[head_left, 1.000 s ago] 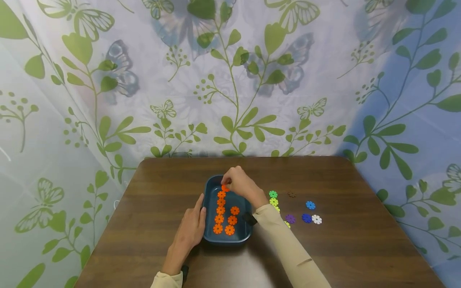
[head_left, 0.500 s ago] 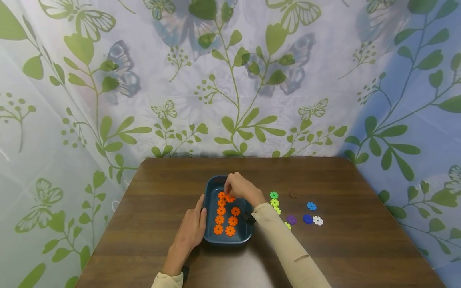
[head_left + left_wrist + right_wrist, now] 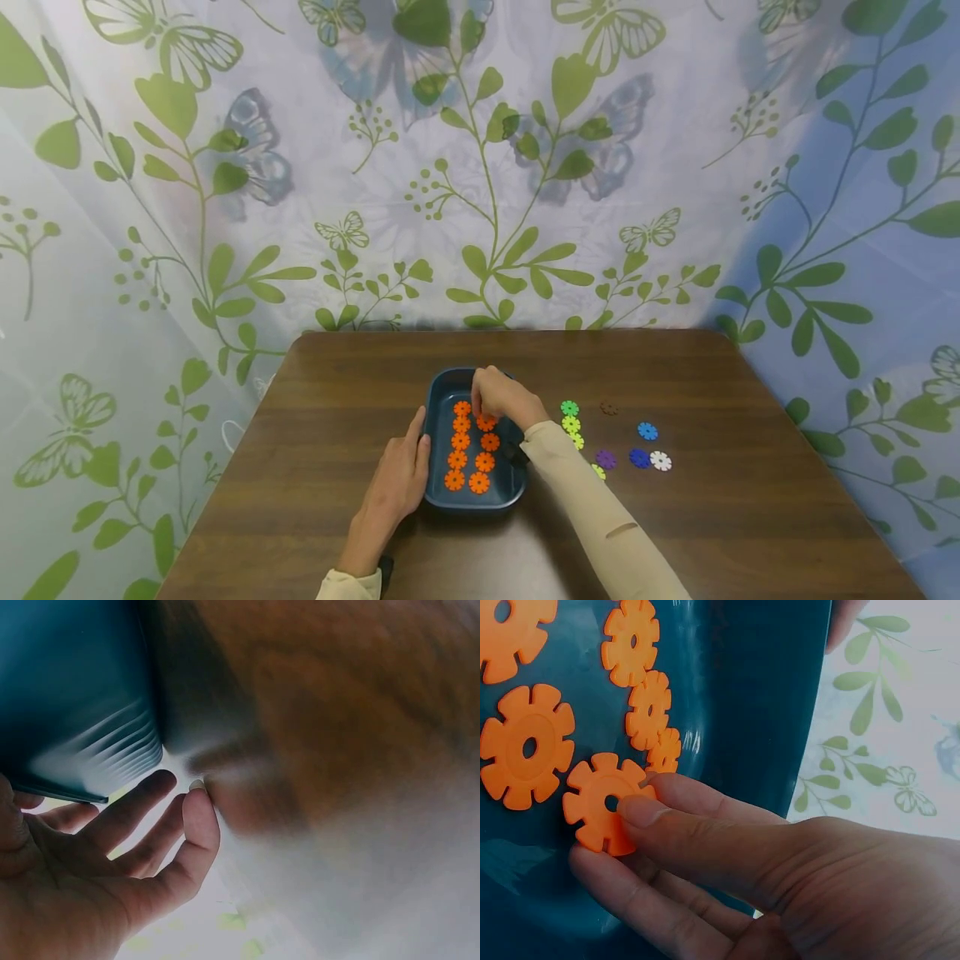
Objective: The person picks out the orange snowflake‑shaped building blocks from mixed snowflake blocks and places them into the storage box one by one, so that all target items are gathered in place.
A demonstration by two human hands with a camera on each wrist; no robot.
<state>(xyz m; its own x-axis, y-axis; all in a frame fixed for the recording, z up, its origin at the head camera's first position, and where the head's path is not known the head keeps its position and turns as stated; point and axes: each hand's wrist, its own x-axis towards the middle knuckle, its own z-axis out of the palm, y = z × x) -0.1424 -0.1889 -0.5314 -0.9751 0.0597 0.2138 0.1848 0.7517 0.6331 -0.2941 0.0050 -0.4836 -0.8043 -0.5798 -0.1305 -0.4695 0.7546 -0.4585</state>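
Note:
My right hand [image 3: 506, 395] is inside a dark blue-green tray [image 3: 442, 385], pinching an orange notched disc [image 3: 592, 796] between thumb and fingers; the right wrist view has it close over the tray floor. This disc heads a right-hand column of orange discs [image 3: 485, 462]. To its left, a longer column of orange discs [image 3: 460, 441] runs along the tray. Against the tray's left side rests my left hand [image 3: 396, 475], index finger along the rim. In the left wrist view its fingers [image 3: 199, 821] are loosely bent beside the ribbed tray wall [image 3: 82, 705].
Right of the tray on the brown table [image 3: 735, 517] lie more notched discs: green [image 3: 570, 408], yellow-green [image 3: 572, 425], brown [image 3: 609, 408], purple [image 3: 606, 459], light blue [image 3: 648, 431], dark blue [image 3: 640, 458] and white [image 3: 661, 461]. A leaf-patterned curtain [image 3: 480, 167] hangs behind the table.
My right hand has brought the orange disc from the top of the left column rightward and nearer, to the top of the right column. The left hand stays at the tray's side.

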